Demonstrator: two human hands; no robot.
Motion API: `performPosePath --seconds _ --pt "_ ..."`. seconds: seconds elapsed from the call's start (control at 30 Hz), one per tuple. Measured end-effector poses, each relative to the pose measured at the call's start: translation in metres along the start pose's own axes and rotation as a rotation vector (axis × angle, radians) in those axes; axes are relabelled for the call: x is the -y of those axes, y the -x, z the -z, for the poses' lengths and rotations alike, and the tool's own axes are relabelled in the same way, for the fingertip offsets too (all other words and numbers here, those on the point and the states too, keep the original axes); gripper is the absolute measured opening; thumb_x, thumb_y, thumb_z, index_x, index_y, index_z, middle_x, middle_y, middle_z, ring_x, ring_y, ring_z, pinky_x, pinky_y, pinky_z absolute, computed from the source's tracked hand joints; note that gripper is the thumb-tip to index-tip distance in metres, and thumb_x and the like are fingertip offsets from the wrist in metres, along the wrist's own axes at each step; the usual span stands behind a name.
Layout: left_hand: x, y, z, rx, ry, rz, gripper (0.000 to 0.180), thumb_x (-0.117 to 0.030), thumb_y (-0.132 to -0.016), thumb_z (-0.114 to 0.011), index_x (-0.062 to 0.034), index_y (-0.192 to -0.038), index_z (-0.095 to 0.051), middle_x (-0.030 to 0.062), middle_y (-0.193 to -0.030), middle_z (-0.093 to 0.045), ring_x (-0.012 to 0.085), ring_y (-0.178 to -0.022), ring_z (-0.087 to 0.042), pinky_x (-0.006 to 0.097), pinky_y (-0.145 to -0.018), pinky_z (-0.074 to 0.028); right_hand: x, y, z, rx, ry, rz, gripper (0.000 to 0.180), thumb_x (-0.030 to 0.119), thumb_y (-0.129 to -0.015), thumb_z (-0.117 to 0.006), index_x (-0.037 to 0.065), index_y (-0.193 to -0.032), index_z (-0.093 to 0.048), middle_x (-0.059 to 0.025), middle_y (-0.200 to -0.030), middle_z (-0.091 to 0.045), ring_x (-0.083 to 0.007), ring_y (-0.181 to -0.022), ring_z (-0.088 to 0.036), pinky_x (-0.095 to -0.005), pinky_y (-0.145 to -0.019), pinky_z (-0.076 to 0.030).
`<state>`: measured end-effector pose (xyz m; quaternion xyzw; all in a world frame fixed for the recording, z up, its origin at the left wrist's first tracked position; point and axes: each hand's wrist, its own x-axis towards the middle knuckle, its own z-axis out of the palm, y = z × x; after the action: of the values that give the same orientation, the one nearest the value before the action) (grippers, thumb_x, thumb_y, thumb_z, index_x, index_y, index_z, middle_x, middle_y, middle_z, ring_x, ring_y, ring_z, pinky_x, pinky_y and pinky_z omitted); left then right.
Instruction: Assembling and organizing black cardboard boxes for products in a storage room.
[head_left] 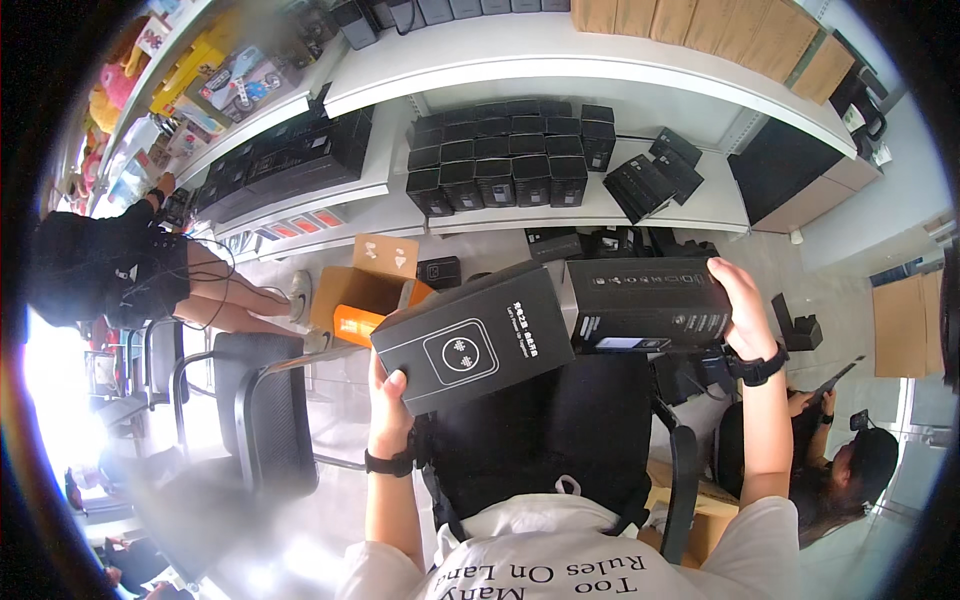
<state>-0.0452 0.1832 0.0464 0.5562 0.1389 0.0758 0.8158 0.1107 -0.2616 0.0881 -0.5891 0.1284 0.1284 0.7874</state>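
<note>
I had left fingers (396, 381) clamped on a black rectangular cardboard box (470, 345), right fingers (724, 272) on a black printed carton (648, 300) at three o'clock; level support seemed wise.

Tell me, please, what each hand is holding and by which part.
The left hand holds a black box with a rounded-square outline by its left end; the right hand holds a second black box by its right end.

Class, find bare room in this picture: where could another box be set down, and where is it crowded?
Bare: the lower white shelf between the slanted black boxes and its right end; the tiled floor between the black item and the brown carton at right. Crowded: the shelf's left, packed with stacked black boxes, and the floor under it, with dark boxes.
</note>
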Motion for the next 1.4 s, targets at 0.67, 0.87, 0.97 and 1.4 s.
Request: performPosePath --seconds 0.67,0.87,0.97,1.4 --pt "0.014 0.028 0.024 0.026 -0.084 -0.157 0.088 -0.048 -0.081 -0.072 -0.0002 -0.145 -0.037 0.0159 -0.134 -0.052 0.0273 -0.119 -0.057 0.04 -0.098 -0.051 -0.009 0.004 -0.015 0.184 -0.208 -0.154 0.023 0.022 -0.096 -0.061 0.002 -0.102 -0.069 -0.0081 -0.1 -0.073 -0.0183 -0.09 -0.069 -0.0312 -0.08 -0.056" --pt "0.012 0.039 0.034 0.068 -0.074 -0.102 0.096 -0.048 -0.081 -0.075 0.0009 -0.152 -0.033 0.0143 -0.149 -0.044 0.024 -0.133 -0.047 0.037 -0.111 -0.038 -0.032 0.003 -0.015 0.138 -0.263 -0.259 0.021 0.021 -0.096 -0.061 0.002 -0.099 -0.069 -0.0084 -0.095 -0.073 -0.0184 -0.083 -0.069 -0.0299 -0.077 -0.056" --pt "0.002 0.037 0.031 0.094 -0.145 -0.133 0.104 -0.051 -0.077 -0.079 0.0014 -0.153 -0.031 0.0144 -0.149 -0.044 0.0247 -0.133 -0.047 0.038 -0.111 -0.039 -0.031 0.004 -0.015 0.193 -0.273 -0.278 0.02 0.02 -0.096 -0.061 0.002 -0.096 -0.069 -0.0073 -0.093 -0.073 -0.0178 -0.081 -0.069 -0.03 -0.076 -0.056" --pt "-0.009 0.026 0.022 0.183 -0.217 -0.18 0.114 -0.045 -0.071 -0.088 0.0023 -0.154 -0.027 0.0137 -0.15 -0.043 0.0245 -0.135 -0.046 0.04 -0.115 -0.034 -0.029 0.001 -0.013 0.137 -0.171 -0.146 0.022 0.023 -0.096 -0.061 0.003 -0.099 -0.069 -0.0066 -0.095 -0.072 -0.0171 -0.083 -0.068 -0.0284 -0.078 -0.054"
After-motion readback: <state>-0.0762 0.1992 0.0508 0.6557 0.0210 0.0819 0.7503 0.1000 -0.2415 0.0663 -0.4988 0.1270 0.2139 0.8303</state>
